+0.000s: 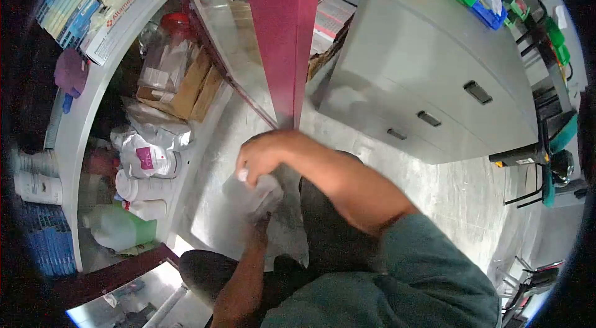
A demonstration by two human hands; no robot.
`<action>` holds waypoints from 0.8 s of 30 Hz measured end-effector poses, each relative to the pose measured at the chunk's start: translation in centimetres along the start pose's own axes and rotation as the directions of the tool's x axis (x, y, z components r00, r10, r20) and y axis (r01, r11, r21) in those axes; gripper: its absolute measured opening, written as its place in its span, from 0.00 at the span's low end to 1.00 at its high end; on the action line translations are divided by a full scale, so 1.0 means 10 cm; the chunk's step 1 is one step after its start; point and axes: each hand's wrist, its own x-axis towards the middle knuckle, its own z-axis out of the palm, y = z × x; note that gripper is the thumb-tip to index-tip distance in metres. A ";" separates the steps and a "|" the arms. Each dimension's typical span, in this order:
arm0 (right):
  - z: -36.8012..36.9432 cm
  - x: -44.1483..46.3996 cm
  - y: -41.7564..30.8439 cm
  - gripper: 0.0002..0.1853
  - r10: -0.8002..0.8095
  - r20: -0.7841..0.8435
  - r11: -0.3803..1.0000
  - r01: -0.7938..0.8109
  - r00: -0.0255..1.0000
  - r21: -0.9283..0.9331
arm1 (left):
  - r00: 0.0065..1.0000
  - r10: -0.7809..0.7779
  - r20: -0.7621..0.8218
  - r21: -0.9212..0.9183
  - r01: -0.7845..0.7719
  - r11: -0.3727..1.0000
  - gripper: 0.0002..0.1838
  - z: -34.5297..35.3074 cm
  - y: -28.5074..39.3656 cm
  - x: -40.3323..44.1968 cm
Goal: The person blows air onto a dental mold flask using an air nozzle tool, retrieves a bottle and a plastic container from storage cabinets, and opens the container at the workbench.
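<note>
Between my two hands is a blurred, whitish, translucent plastic bag [266,194], above the floor in front of my legs. My right hand [264,153] is over its top with bent fingers closed. A small white bit [242,175] shows at those fingertips; I cannot make out what it is. My left hand [259,224] is below, at the bag's lower end, its fingers wrapped against it, smeared and partly hidden by shadow.
At left, a shelf [102,80] holds an Altamed box [121,17], a cardboard box [186,83], a silvery pouch [146,154], white tubs [146,188] and a green-liquid jug [121,229]. A maroon post [282,36] stands ahead. At right are a grey drawer cabinet [428,73] and chairs [546,160].
</note>
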 end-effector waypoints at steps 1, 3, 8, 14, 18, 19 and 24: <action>-0.05 -0.15 0.08 0.27 0.013 0.085 0.998 -0.018 0.996 0.063 | 0.995 -0.093 0.017 -0.217 0.095 0.971 0.18 0.02 -0.08 0.13; 0.10 -0.29 0.51 0.24 -0.104 0.118 0.975 0.078 0.988 0.206 | 0.984 0.053 0.170 -0.037 -0.047 0.998 0.21 0.55 0.11 -0.13; 1.03 -0.52 1.82 0.23 0.229 -0.059 0.821 -0.160 0.972 0.548 | 0.953 0.171 0.252 0.351 -0.254 0.901 0.26 0.16 -0.42 0.21; 2.28 -0.25 2.36 0.25 0.448 -0.651 0.860 -0.096 0.612 0.501 | 0.992 -0.006 0.130 0.131 -0.011 0.991 0.34 -0.03 -0.47 0.16; 2.53 -0.03 2.42 0.27 0.531 -0.654 0.829 -0.169 0.538 0.533 | 0.852 0.492 -0.179 0.842 -0.126 0.525 0.44 0.39 -0.13 0.17; 2.53 -0.02 2.40 0.30 0.542 -0.652 0.820 -0.163 0.531 0.548 | 0.808 0.583 -0.086 0.909 -0.176 0.379 0.46 0.51 0.10 0.16; 2.51 -0.11 2.25 0.43 0.607 -0.598 0.776 -0.225 0.524 0.590 | 0.757 0.572 0.316 0.926 -0.377 -0.013 0.39 0.80 0.76 0.69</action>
